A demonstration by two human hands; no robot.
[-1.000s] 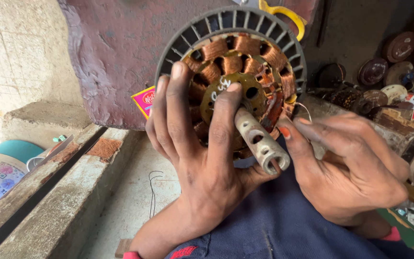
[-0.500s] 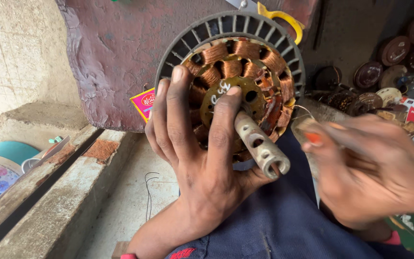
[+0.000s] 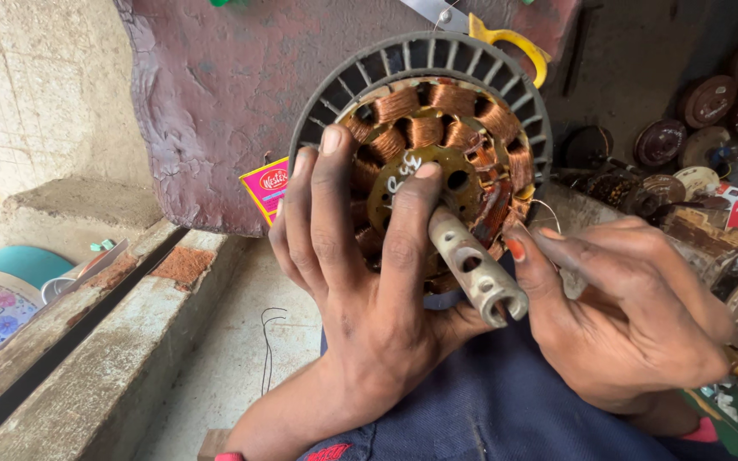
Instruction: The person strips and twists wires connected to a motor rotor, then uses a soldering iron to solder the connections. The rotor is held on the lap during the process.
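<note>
I'm looking into a small motor repair workshop, rough and street-side. A fan stator (image 3: 437, 162) wound with copper coils fills my view, and off to the right lies a heap of round motor parts (image 3: 694, 128), dusty and dark. A worn concrete ledge (image 3: 104, 341), a stained maroon wall (image 3: 215, 94) and the bare cement floor (image 3: 241, 358) complete it.

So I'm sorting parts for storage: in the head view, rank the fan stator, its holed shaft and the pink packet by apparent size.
1. fan stator, clearly largest.
2. holed shaft.
3. pink packet, partly hidden and farther away, so its rank against the shaft is unsure.
</note>
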